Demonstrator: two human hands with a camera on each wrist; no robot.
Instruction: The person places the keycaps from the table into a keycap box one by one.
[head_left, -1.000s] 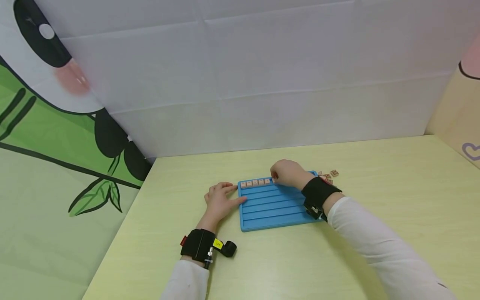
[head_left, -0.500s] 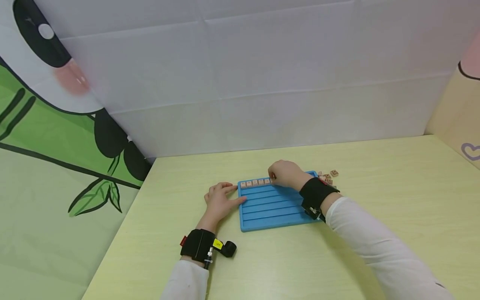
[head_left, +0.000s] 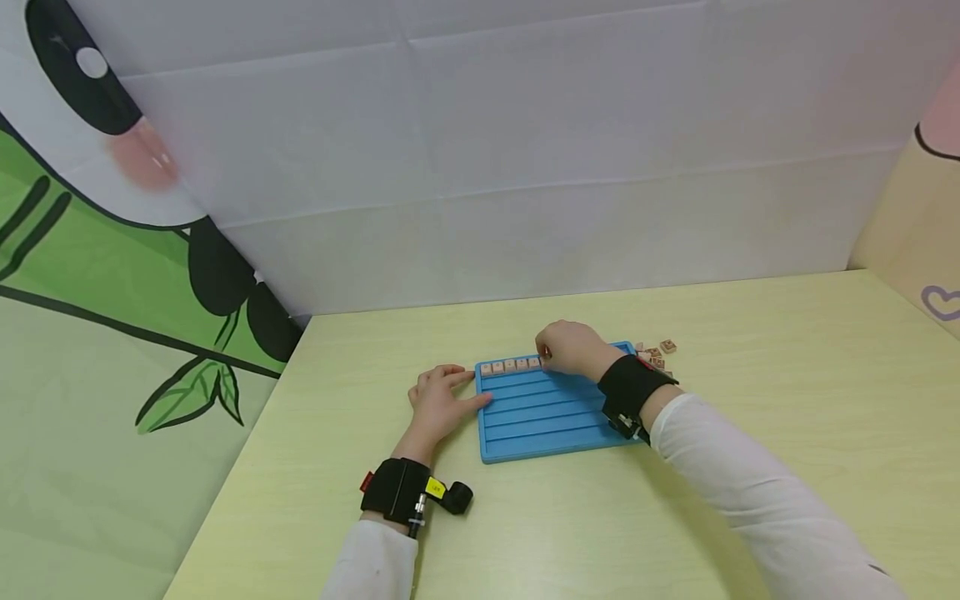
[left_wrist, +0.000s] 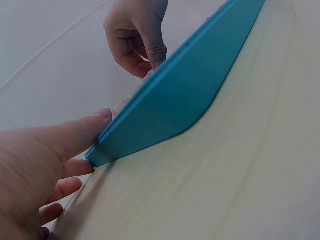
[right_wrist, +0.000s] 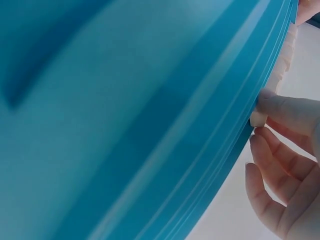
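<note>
A blue ridged tray [head_left: 551,412] lies on the table, with several small pale square tiles [head_left: 510,366] lined up along its top row from the left. With thumb and index finger, my right hand [head_left: 573,347] pinches a small tile [right_wrist: 258,119] at the right end of that line; in the head view the hand hides it. My left hand [head_left: 438,402] is at the tray's upper left side, fingers spread. Its thumb [left_wrist: 82,132] lies over the tray's edge, and its index fingertip touches the side at the corner.
Loose brown tiles [head_left: 654,353] lie in a small pile just beyond the tray's upper right corner, partly behind the right wrist strap [head_left: 636,392]. A white cloth wall [head_left: 525,167] stands along the back of the pale yellow table [head_left: 540,525].
My right hand has shifted slightly left along the top row towards the line of tiles, then stayed there. The left hand and the tray have not moved.
</note>
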